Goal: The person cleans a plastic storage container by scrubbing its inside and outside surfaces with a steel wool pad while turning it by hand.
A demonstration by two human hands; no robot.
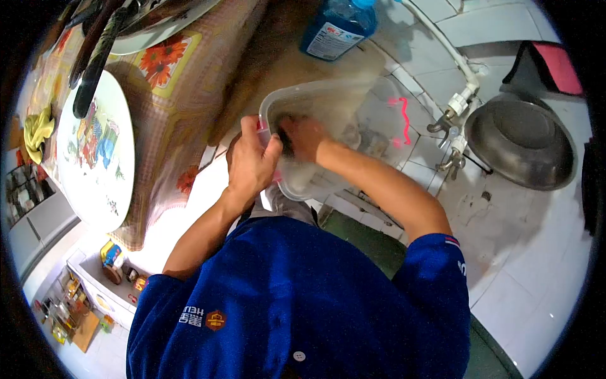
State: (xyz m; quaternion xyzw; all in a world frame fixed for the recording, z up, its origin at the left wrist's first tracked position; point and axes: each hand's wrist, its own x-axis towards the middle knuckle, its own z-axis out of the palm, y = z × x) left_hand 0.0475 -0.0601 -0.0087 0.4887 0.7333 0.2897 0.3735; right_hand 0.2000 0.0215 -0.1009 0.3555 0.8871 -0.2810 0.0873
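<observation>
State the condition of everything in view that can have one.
Clear plastic bin: open, held at the rim.
Left hand: grip closed on the bin's edge.
Right hand: inside the bin; grip on the dark item unclear.
Bottle: contains blue liquid; top cut off by the frame.
Taps: no running water visible.
Printed plate: printed side showing.
Tablecloth: draped over an edge.
Yellow cloth or glove: crumpled.

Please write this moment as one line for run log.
left hand: gripping clear plastic container rim | right hand: inside, at dark item, type unclear | blue-liquid bottle: beyond container
</observation>
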